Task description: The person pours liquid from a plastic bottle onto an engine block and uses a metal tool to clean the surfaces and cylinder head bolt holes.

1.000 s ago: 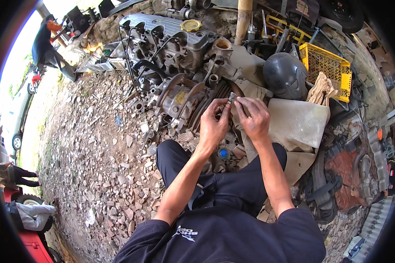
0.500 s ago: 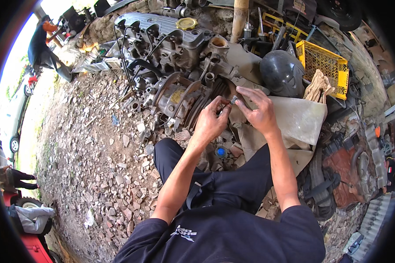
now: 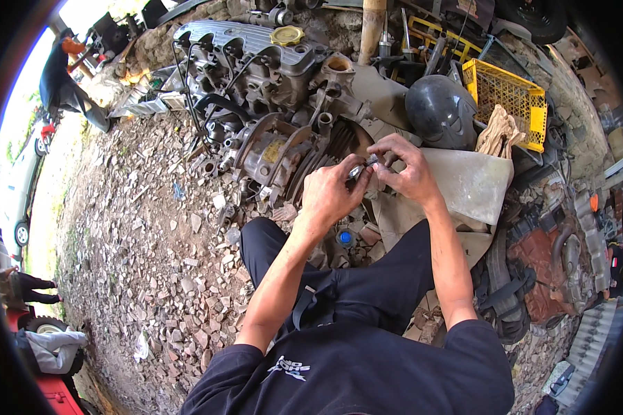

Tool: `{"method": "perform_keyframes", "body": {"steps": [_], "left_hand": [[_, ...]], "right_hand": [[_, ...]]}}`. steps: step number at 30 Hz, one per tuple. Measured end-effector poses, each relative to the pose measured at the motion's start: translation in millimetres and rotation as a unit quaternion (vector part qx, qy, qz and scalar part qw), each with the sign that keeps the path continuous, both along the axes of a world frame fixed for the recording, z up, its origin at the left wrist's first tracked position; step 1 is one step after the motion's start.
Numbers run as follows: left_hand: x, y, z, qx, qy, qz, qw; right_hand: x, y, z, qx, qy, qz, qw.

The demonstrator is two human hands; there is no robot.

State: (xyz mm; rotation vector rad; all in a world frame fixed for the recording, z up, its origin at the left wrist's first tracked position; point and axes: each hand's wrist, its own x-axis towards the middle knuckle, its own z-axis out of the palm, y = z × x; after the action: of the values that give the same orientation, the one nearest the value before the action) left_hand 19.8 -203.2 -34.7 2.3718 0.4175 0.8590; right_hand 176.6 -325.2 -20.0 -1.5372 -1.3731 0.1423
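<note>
Between left hand (image 3: 329,194) and right hand (image 3: 414,174), both pinching, I see a small metal part (image 3: 373,160), not yet released.

2 hands (image 3: 330,195) | 1 eng. (image 3: 263,79) | 1 blk. helmet (image 3: 437,107) | 1 yel. cap (image 3: 287,36)

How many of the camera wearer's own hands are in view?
2: the left hand, just left of the small metal piece, and the right hand, just right of it; neither is hidden.

Stony ground (image 3: 118,256), grey engine (image 3: 266,83), white scrap (image 3: 142,346)
</note>
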Motion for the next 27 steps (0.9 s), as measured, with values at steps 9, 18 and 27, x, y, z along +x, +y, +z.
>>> {"method": "perform_keyframes", "body": {"steps": [9, 18, 27], "left_hand": [[-1.8, 3.6, 1.7, 0.095, 0.042, -0.005, 0.995], [1.1, 5.9, -0.6, 0.122, 0.099, -0.029, 0.987], [1.2, 7.2, 2.2, 0.110, 0.102, -0.057, 0.987]], "right_hand": [[8.4, 1.5, -4.3, 0.021, -0.147, 0.017, 0.989], [15.8, 0.6, 0.3, -0.007, -0.235, 0.034, 0.971], [19.1, -1.1, -7.4, 0.009, -0.197, 0.084, 0.977]]}}
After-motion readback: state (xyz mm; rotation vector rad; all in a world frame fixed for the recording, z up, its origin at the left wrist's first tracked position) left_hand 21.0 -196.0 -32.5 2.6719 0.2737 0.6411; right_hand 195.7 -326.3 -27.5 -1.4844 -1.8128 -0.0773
